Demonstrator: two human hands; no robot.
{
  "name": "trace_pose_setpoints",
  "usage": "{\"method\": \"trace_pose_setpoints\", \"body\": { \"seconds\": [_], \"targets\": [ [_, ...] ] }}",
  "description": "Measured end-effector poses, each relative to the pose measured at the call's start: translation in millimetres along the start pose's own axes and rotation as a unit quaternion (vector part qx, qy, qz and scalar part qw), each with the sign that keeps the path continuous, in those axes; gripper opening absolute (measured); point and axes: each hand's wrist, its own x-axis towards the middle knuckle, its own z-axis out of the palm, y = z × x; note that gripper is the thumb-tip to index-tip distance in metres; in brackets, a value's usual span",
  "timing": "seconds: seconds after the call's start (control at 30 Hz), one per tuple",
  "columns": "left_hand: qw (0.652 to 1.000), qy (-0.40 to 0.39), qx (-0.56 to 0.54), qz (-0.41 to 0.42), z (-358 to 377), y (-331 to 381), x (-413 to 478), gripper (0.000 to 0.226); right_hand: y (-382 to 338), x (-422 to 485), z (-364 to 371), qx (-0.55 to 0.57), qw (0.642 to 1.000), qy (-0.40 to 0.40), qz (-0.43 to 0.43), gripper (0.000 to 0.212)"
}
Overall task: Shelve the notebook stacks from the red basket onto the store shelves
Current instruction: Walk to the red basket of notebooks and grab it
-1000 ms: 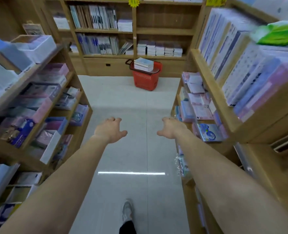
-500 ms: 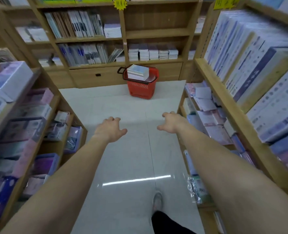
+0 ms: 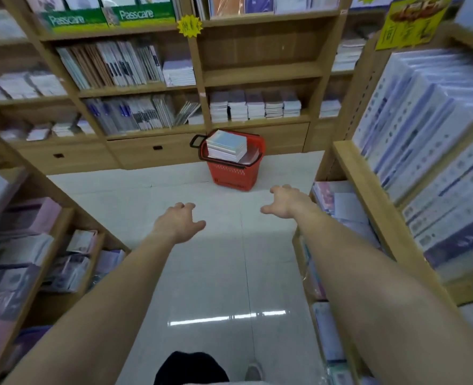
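Wooden shelves [image 3: 257,76] line the aisle's end. Before them on the floor stands the red basket [image 3: 234,173], straight ahead of both hands, holding a notebook stack [image 3: 225,145] that rises above its rim. Right hand [image 3: 283,201], nearer, and left hand [image 3: 178,220] reach forward, fingers spread, empty.

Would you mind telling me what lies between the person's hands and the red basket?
Only bare white floor tile, as the head view shows. The left hand and right hand are open and empty, short of the red basket holding the notebook stack.
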Motion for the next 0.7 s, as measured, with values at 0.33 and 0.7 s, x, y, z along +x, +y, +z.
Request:
{"method": "trace_pose_setpoints", "body": {
  "seconds": [0.33,0.7],
  "targets": [
    [0.999,-0.002,0.010,0.031,-59,38,224,0.072,9,203,-81,-0.019,0.999,-0.012,0.023,0.076],
    [0.995,-0.024,0.025,0.089,-146,91,473,0.067,31,419,-191,-0.025,0.997,-0.016,0.075,0.083]
  ]
}}
